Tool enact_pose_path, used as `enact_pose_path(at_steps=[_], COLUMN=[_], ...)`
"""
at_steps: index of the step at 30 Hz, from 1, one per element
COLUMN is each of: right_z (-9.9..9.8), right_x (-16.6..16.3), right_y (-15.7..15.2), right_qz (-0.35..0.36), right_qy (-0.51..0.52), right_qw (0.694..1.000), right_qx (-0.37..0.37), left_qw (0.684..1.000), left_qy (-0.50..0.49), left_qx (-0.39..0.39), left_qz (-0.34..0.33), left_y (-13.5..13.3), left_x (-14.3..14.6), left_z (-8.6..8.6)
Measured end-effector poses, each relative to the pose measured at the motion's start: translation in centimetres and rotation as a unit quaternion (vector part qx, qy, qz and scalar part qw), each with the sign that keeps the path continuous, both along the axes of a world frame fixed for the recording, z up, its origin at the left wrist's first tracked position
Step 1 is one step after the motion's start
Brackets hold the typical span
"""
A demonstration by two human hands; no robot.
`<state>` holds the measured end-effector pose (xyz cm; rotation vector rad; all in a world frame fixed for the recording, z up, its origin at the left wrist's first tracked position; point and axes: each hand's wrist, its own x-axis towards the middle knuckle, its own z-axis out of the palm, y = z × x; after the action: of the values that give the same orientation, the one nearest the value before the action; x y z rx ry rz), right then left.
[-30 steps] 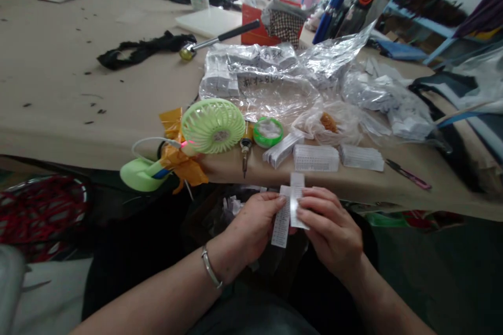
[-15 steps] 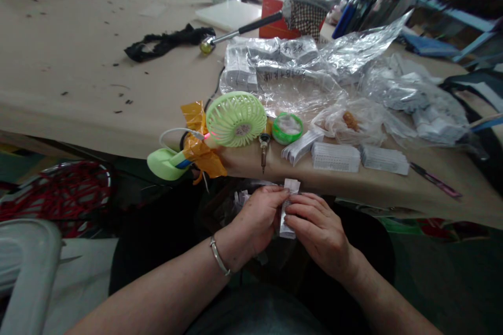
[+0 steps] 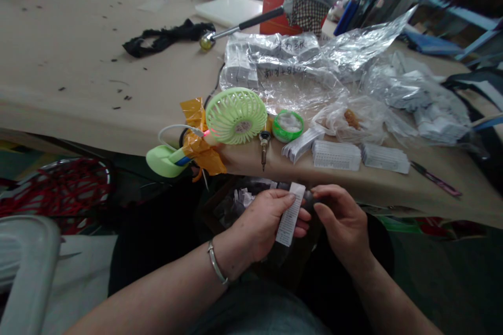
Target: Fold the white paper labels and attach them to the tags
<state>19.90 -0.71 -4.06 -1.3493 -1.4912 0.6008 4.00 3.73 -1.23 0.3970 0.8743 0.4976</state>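
Note:
Below the table edge, my left hand [image 3: 267,222] pinches a narrow white printed label strip [image 3: 290,214] between thumb and fingers. My right hand [image 3: 341,222] sits just to the right of the strip, fingers curled, thumb and forefinger pressed together near the strip's top; nothing clear shows between them. A silver bangle circles my left wrist. Dark fabric and a dark bag with white scraps lie in my lap under both hands.
On the table edge stand a green mini fan [image 3: 236,116] taped in orange, a soldering iron [image 3: 263,149], a green tape roll [image 3: 288,125], stacks of white labels [image 3: 336,155], clear plastic bags [image 3: 298,70] and scissors [image 3: 434,180]. A hammer [image 3: 239,26] lies farther back.
The hands, pressed together on the labels half a second ago, have parted. The strip now stays in my left hand alone and my right hand has drawn off to the right.

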Motion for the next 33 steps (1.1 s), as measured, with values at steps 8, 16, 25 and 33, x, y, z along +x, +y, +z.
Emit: enact_pose_path(at_steps=[8,16,25,33], right_z=[-0.1,-0.6,-1.2,-1.6], right_x=[-1.2,-1.4,-0.9,-1.5], right_y=[1.2,0.7,2.1,1.8], right_qz=[0.029,0.067,0.304,0.277], right_qy=[0.215,0.257,0.387,0.387], right_qw=[0.949,0.93,0.803,0.814], right_qx=[-0.229,-0.253,-0.337,-0.331], left_qw=[0.996,0.989,0.98,0.988], left_qy=[-0.054,-0.106,-0.113,-0.073], left_qx=[0.037,-0.01,0.023,0.04], left_qz=[-0.058,-0.098,-0.16,-0.129], left_y=[-1.0,-0.8,-1.1,-1.4], left_x=[-0.4,-1.6,-2.2,-1.9], left_z=[-0.4,-1.3,-1.2,-1.5])
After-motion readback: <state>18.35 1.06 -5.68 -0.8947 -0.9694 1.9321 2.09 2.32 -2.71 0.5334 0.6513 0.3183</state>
